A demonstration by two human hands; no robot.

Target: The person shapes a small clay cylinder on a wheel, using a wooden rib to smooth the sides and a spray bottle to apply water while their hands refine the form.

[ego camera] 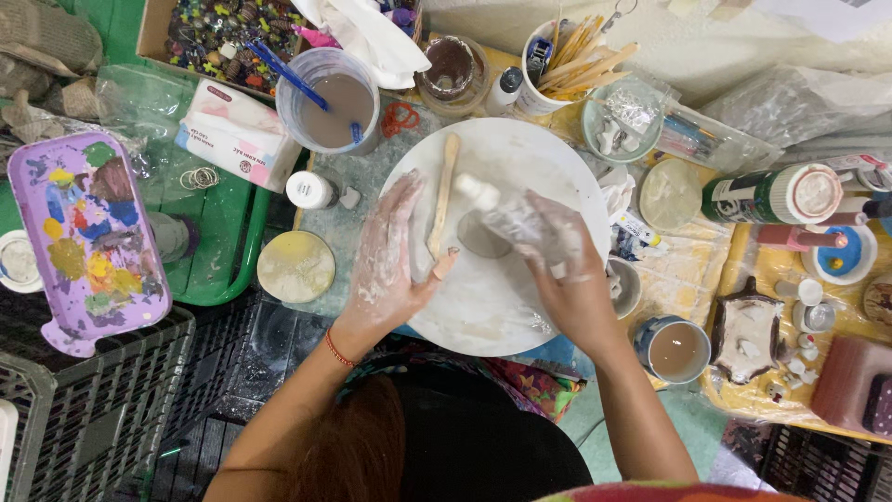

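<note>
A round white turntable board point(520, 307) lies in front of me, smeared with clay. My left hand point(388, 256), coated in pale clay, rests flat on its left part, fingers spread, beside a wooden stick tool point(445, 191) that lies lengthwise on the board. My right hand point(562, 265) grips a clear plastic squeeze bottle point(497, 212) tilted towards the left, its white cap over the board. A small flat grey clay disc point(483, 240) lies under the bottle.
A cup of murky water point(330, 102) with blue tools stands behind the board, a tissue pack point(237, 130) to its left. A purple paint palette point(84, 232) lies far left. A cup of wooden sticks point(567, 60), a mug point(675, 349) and small jars crowd the right.
</note>
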